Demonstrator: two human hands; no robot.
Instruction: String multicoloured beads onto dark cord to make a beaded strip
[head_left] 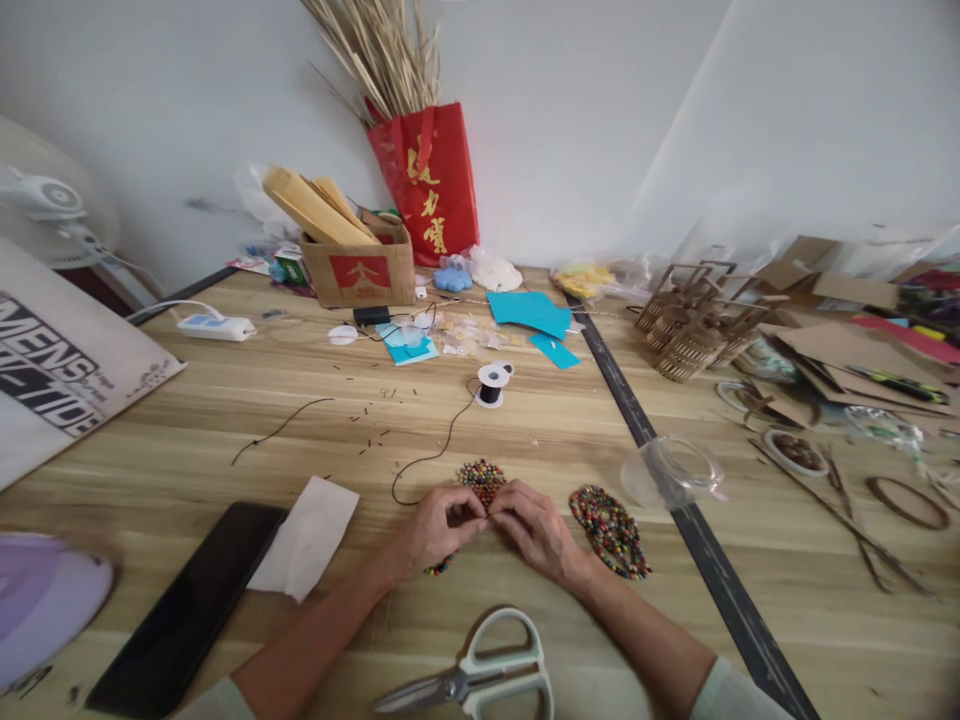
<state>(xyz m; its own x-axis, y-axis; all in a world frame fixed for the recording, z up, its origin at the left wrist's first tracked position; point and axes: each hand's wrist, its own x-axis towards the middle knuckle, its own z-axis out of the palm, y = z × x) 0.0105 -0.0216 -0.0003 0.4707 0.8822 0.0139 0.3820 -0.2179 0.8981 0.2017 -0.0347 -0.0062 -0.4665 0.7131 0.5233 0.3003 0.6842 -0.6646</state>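
Observation:
Fingertips of my left hand (442,527) and my right hand (534,530) almost meet, both pinched closed. A thin black cord (448,440) curves from a white spool (491,385) down to my left hand, and a tiny dark bit of it seems to show between the fingertips. Just beyond my fingers lies a heap of multicoloured beads (482,480). Part of a bead strand (441,566) peeks out under my left hand. To the right of my right hand rests a coiled pile of bead strands (609,532). Scissors (487,670) with pale handles lie nearer me.
A black phone (191,600) and white paper (309,535) lie to the left. A loose cord piece (281,430) and small black clippings are further back. A clear plastic container (671,472) sits right, near small woven baskets (679,325). A red bag (431,185) stands against the wall.

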